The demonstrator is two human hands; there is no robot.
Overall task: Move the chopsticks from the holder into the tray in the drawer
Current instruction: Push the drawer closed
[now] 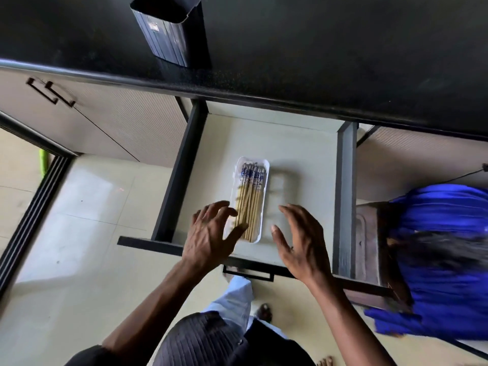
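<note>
A bundle of wooden chopsticks [250, 196] with blue-patterned tops lies in a narrow white tray [262, 180] on the floor of the open drawer [303, 154]. The dark holder [169, 30] stands on the black counter at the top left; its open top shows nothing inside. My left hand [211, 236] hovers with fingers spread over the tray's near left corner, fingertips at the chopsticks' lower ends. My right hand [298, 241] hovers open just right of the tray, holding nothing.
The black countertop [343, 62] overhangs the drawer's back. The drawer's dark sides [179, 175] and front handle [248, 273] frame it. A blue cloth [443, 260] lies over a dark wooden stool at the right. Cabinet doors [92, 120] stand at the left, above a tiled floor.
</note>
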